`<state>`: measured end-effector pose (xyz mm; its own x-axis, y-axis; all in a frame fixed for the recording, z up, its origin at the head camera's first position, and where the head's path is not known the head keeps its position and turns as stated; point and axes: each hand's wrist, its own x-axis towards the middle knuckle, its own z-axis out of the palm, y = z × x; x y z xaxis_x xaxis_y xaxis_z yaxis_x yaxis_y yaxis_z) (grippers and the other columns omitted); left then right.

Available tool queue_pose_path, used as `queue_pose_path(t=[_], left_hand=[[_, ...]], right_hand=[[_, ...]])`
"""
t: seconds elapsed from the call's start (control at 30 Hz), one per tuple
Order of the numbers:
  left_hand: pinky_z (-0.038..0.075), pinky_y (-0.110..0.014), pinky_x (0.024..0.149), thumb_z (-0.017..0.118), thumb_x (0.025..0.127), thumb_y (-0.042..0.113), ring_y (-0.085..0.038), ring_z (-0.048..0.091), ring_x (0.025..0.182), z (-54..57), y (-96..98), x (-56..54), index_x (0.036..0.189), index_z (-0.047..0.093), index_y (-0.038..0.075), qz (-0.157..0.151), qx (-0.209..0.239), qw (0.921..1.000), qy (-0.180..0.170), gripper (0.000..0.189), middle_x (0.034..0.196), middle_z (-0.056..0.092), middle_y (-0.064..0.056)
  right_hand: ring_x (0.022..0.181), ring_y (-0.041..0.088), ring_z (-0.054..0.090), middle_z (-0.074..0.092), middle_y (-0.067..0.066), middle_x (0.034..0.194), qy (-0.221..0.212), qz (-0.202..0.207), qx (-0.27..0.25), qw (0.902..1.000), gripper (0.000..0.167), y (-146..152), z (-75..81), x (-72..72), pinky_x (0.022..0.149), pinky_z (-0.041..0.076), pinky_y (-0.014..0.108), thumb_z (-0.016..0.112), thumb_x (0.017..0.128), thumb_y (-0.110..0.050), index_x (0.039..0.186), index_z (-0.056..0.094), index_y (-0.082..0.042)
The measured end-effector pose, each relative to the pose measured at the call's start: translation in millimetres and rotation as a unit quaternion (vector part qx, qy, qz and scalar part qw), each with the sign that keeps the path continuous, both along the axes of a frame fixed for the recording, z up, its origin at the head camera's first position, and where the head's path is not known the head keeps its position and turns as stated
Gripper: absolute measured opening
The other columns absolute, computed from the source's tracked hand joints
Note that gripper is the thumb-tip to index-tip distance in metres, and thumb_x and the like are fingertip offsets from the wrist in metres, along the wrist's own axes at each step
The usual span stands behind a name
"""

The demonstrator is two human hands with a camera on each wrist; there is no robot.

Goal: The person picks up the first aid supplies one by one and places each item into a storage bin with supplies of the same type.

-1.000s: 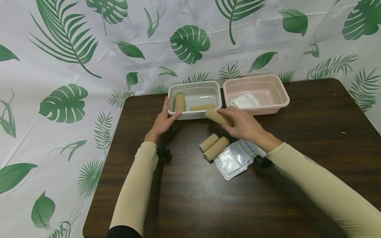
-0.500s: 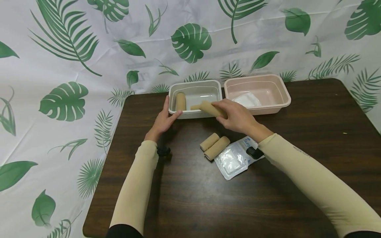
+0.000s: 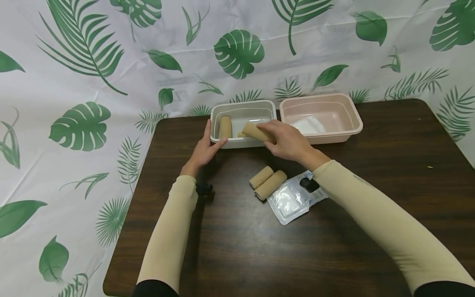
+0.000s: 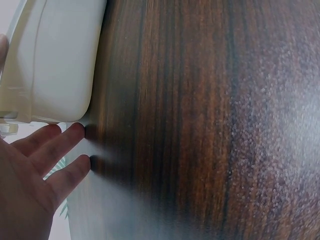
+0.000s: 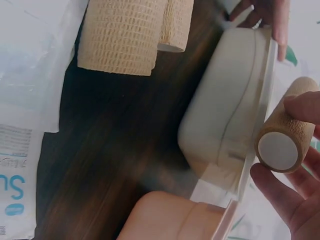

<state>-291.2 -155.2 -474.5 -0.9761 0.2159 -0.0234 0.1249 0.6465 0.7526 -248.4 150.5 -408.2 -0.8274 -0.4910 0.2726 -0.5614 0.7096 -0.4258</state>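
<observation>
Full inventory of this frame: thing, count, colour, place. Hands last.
held bandage roll: 1, tan, over the white bin's front rim, in the right hand's grip
bandage rolls in bin: 2, tan, inside the white bin; one at its left end, one mostly hidden behind the held roll
bandage rolls on table: 2, tan, side by side, left of the packet
white bin: 1, white, far table edge, left of the pink bin
pink bin: 1, pink, right of the white bin
white pouch: 1, white, in the pink bin
surgical packet: 1, clear and white, blue print, near the right wrist
table: 1, dark brown wood
leaf backdrop: 1, white, green leaves
left hand: on the white bin's left corner
right hand: holds the roll
</observation>
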Motion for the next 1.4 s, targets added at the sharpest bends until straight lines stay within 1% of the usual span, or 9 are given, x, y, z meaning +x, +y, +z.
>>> queue_pose_path(t=[0.2,0.5,0.77,0.83,0.93,1.07,1.13,1.23,1.4], left_hand=[[0.028,-0.056,0.109,0.053,0.091,0.066,-0.039,0.037,0.137,0.7,-0.6,0.3,0.159,-0.005,0.028,0.003,-0.002,1.0000,0.001,0.097,0.156,0.029,-0.019],[0.029,-0.054,0.109,0.052,0.091,0.066,-0.039,0.037,0.137,-0.4,-0.2,-0.9,0.158,-0.007,0.031,0.000,-0.007,1.0000,0.002,0.096,0.157,0.028,-0.017],[0.030,-0.055,0.108,0.053,0.091,0.066,-0.040,0.038,0.136,-0.4,-0.3,-1.1,0.158,-0.006,0.031,0.002,-0.003,1.0000,0.003,0.096,0.155,0.031,-0.020],[0.030,-0.055,0.107,0.053,0.091,0.066,-0.040,0.039,0.135,-0.4,-0.3,-1.2,0.158,-0.006,0.031,0.003,-0.002,1.0000,0.003,0.096,0.155,0.032,-0.020],[0.031,-0.055,0.107,0.052,0.091,0.067,-0.040,0.039,0.135,-0.7,-0.2,-1.3,0.158,-0.006,0.031,0.001,-0.004,1.0000,0.002,0.096,0.155,0.032,-0.020],[0.030,-0.055,0.108,0.053,0.090,0.066,-0.040,0.038,0.136,-1.6,-0.7,-0.8,0.159,-0.005,0.030,0.002,-0.002,1.0000,0.001,0.097,0.156,0.030,-0.019],[0.029,-0.055,0.108,0.053,0.090,0.066,-0.039,0.038,0.136,-1.5,-1.0,-0.8,0.159,-0.005,0.030,0.003,-0.001,1.0000,0.001,0.096,0.156,0.030,-0.019],[0.029,-0.054,0.108,0.054,0.091,0.065,-0.038,0.038,0.136,-0.6,-0.8,-1.0,0.158,-0.005,0.032,0.005,-0.001,1.0000,0.003,0.095,0.156,0.031,-0.018],[0.030,-0.053,0.108,0.053,0.091,0.065,-0.037,0.039,0.136,1.0,-0.5,-1.4,0.156,-0.008,0.040,0.006,-0.003,1.0000,0.000,0.092,0.156,0.031,-0.017]], right_hand=[[0.102,0.027,0.059,0.060,0.009,0.122,0.012,-0.006,0.013,0.9998,0.054,-7.1,0.7,-9.8,0.087,0.047,0.046,0.071,0.089,-0.016,0.140,0.055,-0.011],[0.102,0.027,0.059,0.059,0.008,0.122,0.031,-0.040,-0.003,0.9987,0.051,-15.9,-4.9,-24.3,0.085,0.048,0.045,0.069,0.090,-0.012,0.139,0.056,-0.013],[0.116,0.028,0.055,0.057,0.010,0.127,0.070,-0.021,-0.015,0.9972,0.048,-27.7,-10.9,-32.5,0.091,0.047,0.045,0.066,0.088,-0.003,0.135,0.060,-0.011],[0.117,0.028,0.054,0.057,0.010,0.127,0.076,-0.014,-0.013,0.9970,0.047,-29.7,-13.1,-34.9,0.091,0.047,0.044,0.065,0.088,-0.002,0.134,0.060,-0.011],[0.122,0.029,0.052,0.056,0.011,0.133,0.077,-0.018,-0.007,0.9968,0.046,-31.1,-17.1,-38.4,0.095,0.046,0.044,0.064,0.089,-0.001,0.134,0.060,-0.011],[0.130,0.031,0.047,0.050,0.013,0.142,0.058,-0.039,-0.009,0.9975,0.049,-31.2,-20.9,-40.0,0.098,0.044,0.045,0.065,0.088,0.000,0.136,0.059,-0.010],[0.130,0.031,0.046,0.049,0.013,0.143,0.048,-0.050,-0.011,0.9975,0.050,-30.9,-21.9,-39.7,0.098,0.044,0.045,0.066,0.088,0.000,0.136,0.059,-0.010],[0.129,0.031,0.048,0.052,0.011,0.141,0.050,-0.061,-0.014,0.9968,0.046,-29.1,-23.6,-39.2,0.097,0.044,0.045,0.065,0.089,-0.001,0.135,0.060,-0.010],[0.124,0.031,0.051,0.058,0.011,0.133,0.068,-0.059,-0.042,0.9950,0.040,-24.2,-26.8,-36.5,0.098,0.043,0.045,0.065,0.090,0.000,0.129,0.064,-0.008]])
